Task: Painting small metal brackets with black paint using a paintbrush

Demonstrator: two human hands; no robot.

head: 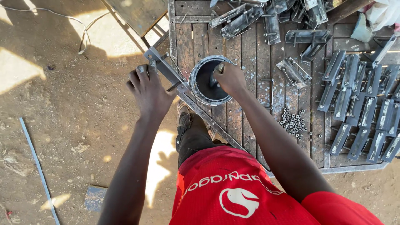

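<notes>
My left hand [148, 89] grips a grey metal bracket piece [164, 68] that sticks out past the left edge of the wooden worktable [250, 75]. My right hand [230, 78] is closed on the handle of a brush [214, 78] dipped in a round tin of black paint [205, 83]. The tin stands on the table next to the bracket, between my two hands.
Several grey metal brackets [362, 112] lie in rows on the right of the table, more are piled at the back [271, 16]. A cluster of small nuts [293, 121] sits mid-table. Sandy ground lies left, with a thin metal strip [37, 166] and a cable [85, 33].
</notes>
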